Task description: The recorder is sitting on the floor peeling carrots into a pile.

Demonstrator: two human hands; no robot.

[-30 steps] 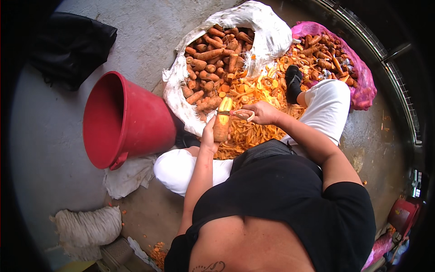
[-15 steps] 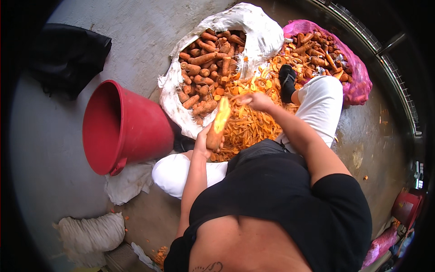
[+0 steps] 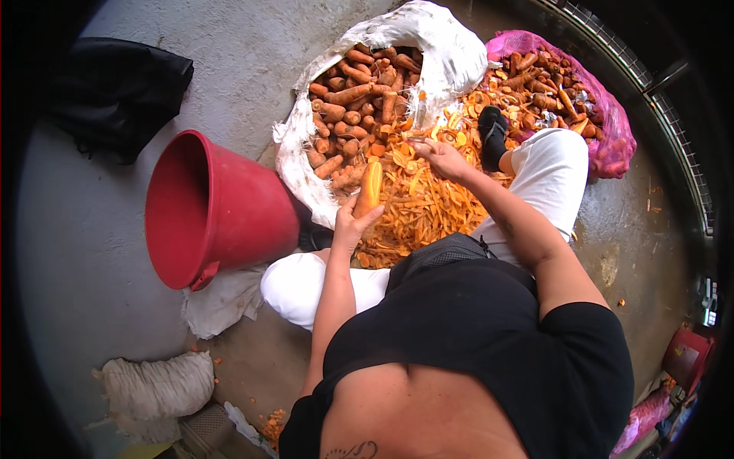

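On the near side of the sack (image 3: 451, 53), the left hand (image 3: 349, 228) is clamped around a carrot (image 3: 371, 188). To the right, over the peelings (image 3: 428, 210), is the right hand (image 3: 445, 158) (whether it grips anything, I cannot tell). A bucket (image 3: 256, 206) stands left.

The held carrot (image 3: 370, 189) is yellow-orange, the peelings (image 3: 432, 205) orange, the bucket (image 3: 252, 203) red, the sack (image 3: 453, 61) white.

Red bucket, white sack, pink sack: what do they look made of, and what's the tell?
Red bucket: likely plastic, satin finish; smooth, evenly coloured wall and rim.
White sack: probably woven plastic, fairly matte; frayed strands at the edge.
Pink sack: thin plastic, slight sheen; crinkled, seemingly see-through side. Mesh or film, can't tell.
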